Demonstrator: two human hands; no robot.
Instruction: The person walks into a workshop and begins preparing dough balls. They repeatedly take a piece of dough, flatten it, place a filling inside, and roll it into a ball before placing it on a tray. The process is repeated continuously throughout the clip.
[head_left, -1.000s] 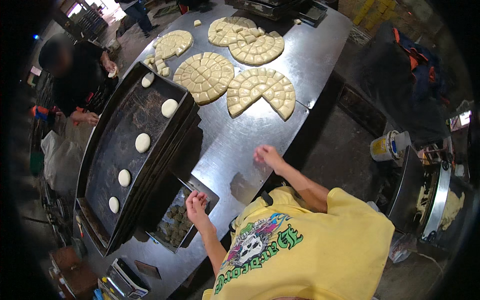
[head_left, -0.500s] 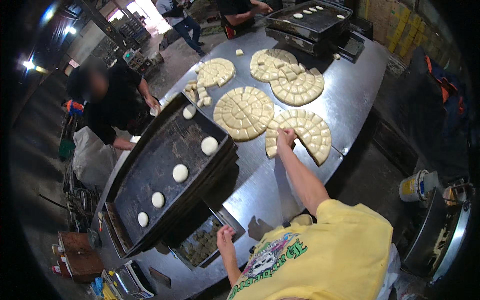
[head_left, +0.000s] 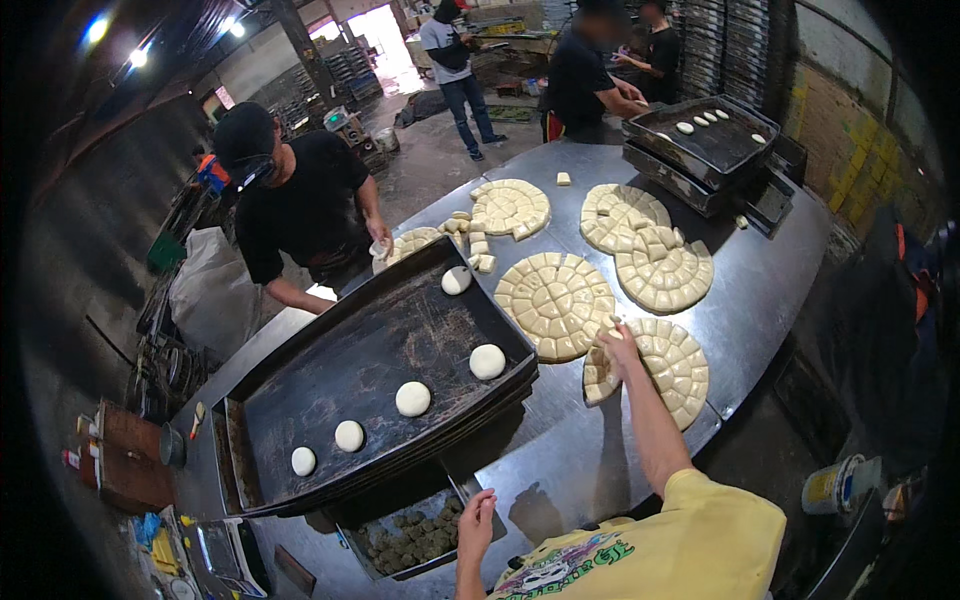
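Right hand [head_left: 622,347], fingers spread, rests on the pale scored round dough disc [head_left: 660,372] at the steel counter [head_left: 560,460] edge; its missing wedge points toward the black baking tray [head_left: 330,400]. Left hand [head_left: 476,518], open, rests on the counter below that tray, whose long axis runs diagonally.

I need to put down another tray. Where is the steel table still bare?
Bare steel lies between the stacked dark trays, the nearest cut dough round and the table's near edge, under the right hand's forearm. The far half is crowded with dough rounds and more trays.
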